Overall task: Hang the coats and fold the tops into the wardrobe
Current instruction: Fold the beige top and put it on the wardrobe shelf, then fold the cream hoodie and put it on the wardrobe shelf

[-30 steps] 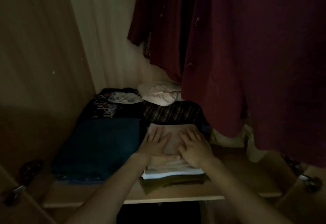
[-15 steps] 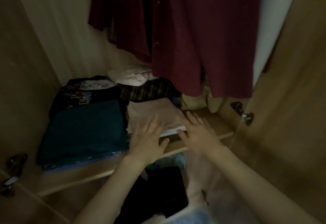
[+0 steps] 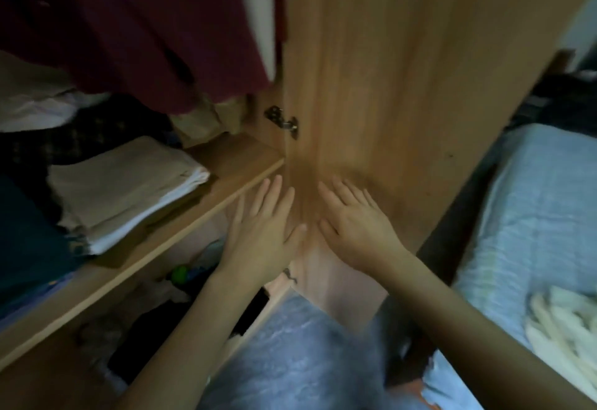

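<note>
A dim wardrobe (image 3: 371,70) is seen from above, its wooden door (image 3: 403,54) swung wide, with a bed (image 3: 533,215) in pale blue covers to the right. A dark red coat (image 3: 155,28) is hung inside at upper left, above a wooden shelf (image 3: 135,267). On the shelf a stack of folded tops (image 3: 129,190) is laid, beige over white, with a dark teal folded piece (image 3: 22,235) just beside it on the left. Both forearms are stretched forward, palms down. The left hand (image 3: 265,232) is held flat in front of the shelf edge, its grip released, fingers straight and spread. The right hand (image 3: 355,222) is held flat before the door, likewise released, nothing grasped. Whether the door is touched cannot be told.
</note>
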A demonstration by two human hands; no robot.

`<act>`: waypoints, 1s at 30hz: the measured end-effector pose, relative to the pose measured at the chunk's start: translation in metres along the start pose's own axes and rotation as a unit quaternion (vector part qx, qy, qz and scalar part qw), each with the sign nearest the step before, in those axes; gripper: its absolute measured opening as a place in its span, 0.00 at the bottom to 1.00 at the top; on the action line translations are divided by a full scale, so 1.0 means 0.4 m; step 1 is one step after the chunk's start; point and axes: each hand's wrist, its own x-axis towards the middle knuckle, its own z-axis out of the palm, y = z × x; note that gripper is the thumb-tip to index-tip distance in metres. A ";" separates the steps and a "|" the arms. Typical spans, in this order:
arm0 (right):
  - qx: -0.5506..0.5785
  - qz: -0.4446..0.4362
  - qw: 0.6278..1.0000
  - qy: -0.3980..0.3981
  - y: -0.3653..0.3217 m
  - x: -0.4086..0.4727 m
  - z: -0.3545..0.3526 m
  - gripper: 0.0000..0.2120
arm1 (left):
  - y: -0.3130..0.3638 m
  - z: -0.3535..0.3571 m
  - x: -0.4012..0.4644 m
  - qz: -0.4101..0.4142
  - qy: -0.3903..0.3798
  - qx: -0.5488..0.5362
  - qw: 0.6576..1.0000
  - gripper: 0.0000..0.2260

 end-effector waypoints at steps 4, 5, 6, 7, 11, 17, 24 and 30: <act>-0.004 0.083 0.996 0.044 0.135 -0.121 -0.063 0.29 | 0.201 0.007 0.055 0.095 0.002 -0.019 0.995 0.29; -0.007 0.099 0.993 0.056 0.173 -0.155 -0.080 0.28 | 0.258 0.011 0.066 0.123 0.008 -0.024 0.992 0.29; -0.011 0.114 0.991 0.072 0.209 -0.193 -0.097 0.28 | 0.315 0.013 0.073 0.149 0.014 -0.028 0.988 0.29; -0.013 0.131 0.987 0.088 0.246 -0.230 -0.114 0.28 | 0.374 0.018 0.081 0.174 0.021 -0.033 0.984 0.29; -0.009 0.207 0.971 0.121 0.404 -0.403 -0.173 0.27 | 0.625 0.046 0.085 0.271 0.025 -0.047 0.961 0.30; -0.035 0.311 0.941 0.126 0.663 -0.695 -0.226 0.27 | 1.003 0.124 0.049 0.358 -0.027 -0.066 0.931 0.28; -0.032 0.418 0.897 0.138 0.948 -1.026 -0.278 0.27 | 1.373 0.252 0.007 0.431 -0.064 -0.061 0.898 0.32; -0.007 0.499 0.859 0.114 1.137 -1.236 -0.289 0.27 | 1.576 0.364 0.020 0.457 -0.118 -0.025 0.881 0.28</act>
